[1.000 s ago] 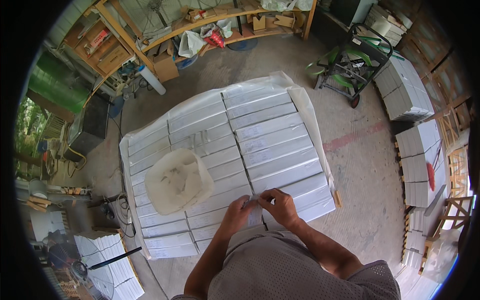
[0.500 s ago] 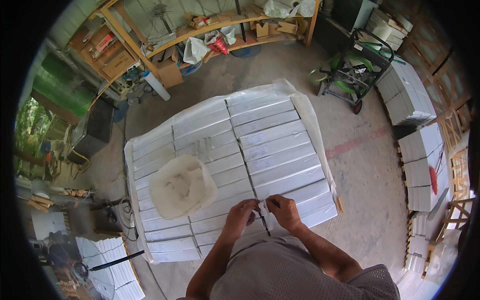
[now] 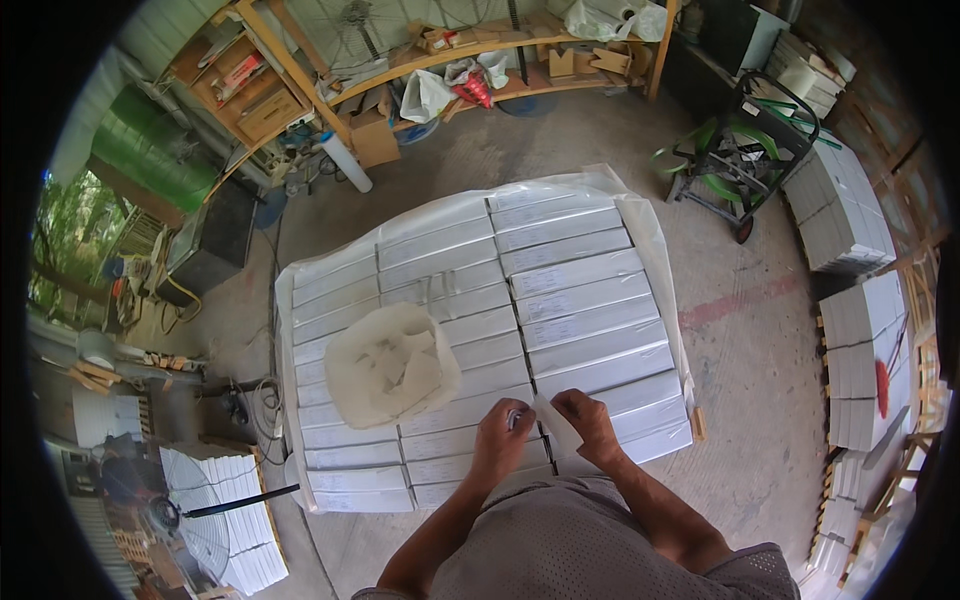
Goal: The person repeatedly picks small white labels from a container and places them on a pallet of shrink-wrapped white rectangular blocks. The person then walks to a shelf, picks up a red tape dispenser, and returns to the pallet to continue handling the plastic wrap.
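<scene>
Both hands point(image 3: 545, 432) work over white wrapped bundles point(image 3: 560, 300) on a concrete floor point(image 3: 760, 330).

A crumpled white plastic bag point(image 3: 390, 365) lies on the stack of flat white wrapped packs point(image 3: 480, 335) at frame centre; a green-framed hand trolley point(image 3: 740, 150) stands upper right of it.

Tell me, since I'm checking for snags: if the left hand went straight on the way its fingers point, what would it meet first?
The left hand points up and right, toward the small clear strip pinched between it and the right hand. It would likely meet that strip first, then the wrapped white boxes beyond; depth is unclear.
</scene>
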`<state>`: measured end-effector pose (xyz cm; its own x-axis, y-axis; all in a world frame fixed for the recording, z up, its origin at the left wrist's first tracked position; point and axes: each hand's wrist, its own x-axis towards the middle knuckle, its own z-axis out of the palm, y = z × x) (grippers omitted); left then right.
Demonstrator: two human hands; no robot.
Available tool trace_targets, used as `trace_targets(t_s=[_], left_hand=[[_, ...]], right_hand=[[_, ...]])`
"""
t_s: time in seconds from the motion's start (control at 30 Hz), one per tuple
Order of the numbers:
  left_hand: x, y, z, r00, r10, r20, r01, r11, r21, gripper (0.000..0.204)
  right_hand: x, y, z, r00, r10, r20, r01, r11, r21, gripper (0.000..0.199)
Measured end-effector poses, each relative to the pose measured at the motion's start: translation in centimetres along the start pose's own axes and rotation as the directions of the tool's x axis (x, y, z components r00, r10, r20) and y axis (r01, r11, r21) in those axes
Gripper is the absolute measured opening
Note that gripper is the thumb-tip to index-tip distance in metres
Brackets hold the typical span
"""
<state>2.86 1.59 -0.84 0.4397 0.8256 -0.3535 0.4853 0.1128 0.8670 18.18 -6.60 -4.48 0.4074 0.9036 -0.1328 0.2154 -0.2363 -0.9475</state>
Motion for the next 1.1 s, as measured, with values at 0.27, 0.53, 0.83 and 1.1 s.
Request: trace_targets(t_s=[0.27,0.53,0.83,1.1], left_hand=[[2.7,-1.0,-7.8,0.933,-0.067,-0.355,0.038,0.995,-0.090,0.014],[8.4,-6.8,-16.1,0.794,0.195,-0.575,0.367,0.602,0.710,0.022],[5.7,0.7,-2.8,0.975,0.198,-0.105,-0.163,0.946,0.280,0.021],[9.1,-3.3,5.4,0.952,-0.282,0.122,0.216,0.898,0.384,0.056]], right_hand=[[3.7,4.6,-2.6,0.852,0.445,-0.276,-0.234,0.794,0.560,0.017],[4.5,9.9,-4.3,0.769,0.480,-0.422,-0.403,0.877,0.262,0.023],[3.7,7.8,-1.0,0.855,-0.078,-0.513,-0.137,0.920,-0.368,0.015],[4.1,5.5,-0.1,0.873,-0.146,-0.466,-0.065,0.911,-0.407,0.012]])
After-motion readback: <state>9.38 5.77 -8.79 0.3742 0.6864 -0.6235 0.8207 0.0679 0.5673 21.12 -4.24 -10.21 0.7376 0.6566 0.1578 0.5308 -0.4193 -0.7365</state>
